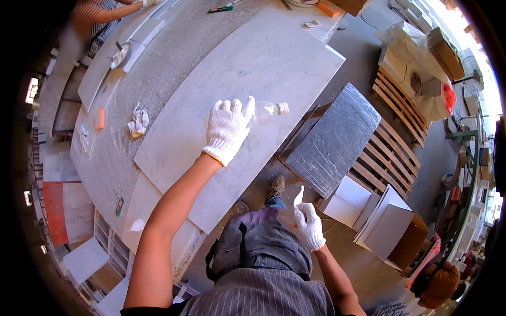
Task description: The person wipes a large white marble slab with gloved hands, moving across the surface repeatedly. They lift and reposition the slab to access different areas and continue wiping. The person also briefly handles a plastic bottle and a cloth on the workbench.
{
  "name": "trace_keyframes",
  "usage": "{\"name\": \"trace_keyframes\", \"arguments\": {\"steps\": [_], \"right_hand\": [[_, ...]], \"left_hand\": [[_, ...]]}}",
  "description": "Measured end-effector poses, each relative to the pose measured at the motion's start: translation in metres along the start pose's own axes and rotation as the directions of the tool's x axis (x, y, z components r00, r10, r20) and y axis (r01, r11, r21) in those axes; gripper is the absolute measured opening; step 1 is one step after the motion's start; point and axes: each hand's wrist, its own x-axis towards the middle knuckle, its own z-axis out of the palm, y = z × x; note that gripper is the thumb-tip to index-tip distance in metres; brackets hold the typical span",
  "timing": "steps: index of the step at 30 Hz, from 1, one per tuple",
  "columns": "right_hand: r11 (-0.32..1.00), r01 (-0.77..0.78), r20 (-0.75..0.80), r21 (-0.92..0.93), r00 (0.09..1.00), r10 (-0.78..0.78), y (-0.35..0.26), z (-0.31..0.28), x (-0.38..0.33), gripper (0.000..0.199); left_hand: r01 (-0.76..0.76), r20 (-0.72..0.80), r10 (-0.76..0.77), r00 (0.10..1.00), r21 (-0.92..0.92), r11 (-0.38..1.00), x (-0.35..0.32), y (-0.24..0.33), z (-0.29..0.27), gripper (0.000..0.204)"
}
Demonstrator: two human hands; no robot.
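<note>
My left hand, in a white knitted glove, is closed around a clear plastic bottle. The bottle lies tilted sideways over the pale marble slab, its white cap pointing right; the glove hides its other end. Lower down, beside my apron, my right hand wears a matching glove. One of its digits points up while the other fingers curl in. Something faint and see-through shows at its left side, too unclear to name.
White gloves and an orange block lie on the worktable left of the slab. On the right stand a film-wrapped dark slab, wooden pallets and an open carton. Another person's arm shows at the upper left.
</note>
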Motion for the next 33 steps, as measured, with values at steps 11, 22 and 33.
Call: {"name": "trace_keyframes", "arguments": {"steps": [11,22,33], "right_hand": [[0.967,-0.106,-0.135,0.232,0.981,0.14,0.034,-0.053,0.025,0.017],[0.948,-0.123,-0.249,0.295,0.948,0.2,0.056,-0.073,0.036,0.017],[0.904,-0.148,-0.28,0.4,0.92,0.274,0.06,-0.078,0.048,0.015]], "left_hand": [[-0.286,0.21,0.216,0.953,0.401,0.871,0.126,0.061,-0.017,0.05],[-0.489,0.377,0.337,0.863,0.454,0.745,0.22,0.121,-0.02,0.022],[-0.543,0.127,0.677,0.725,0.71,0.449,0.277,0.145,0.002,0.02]]}}
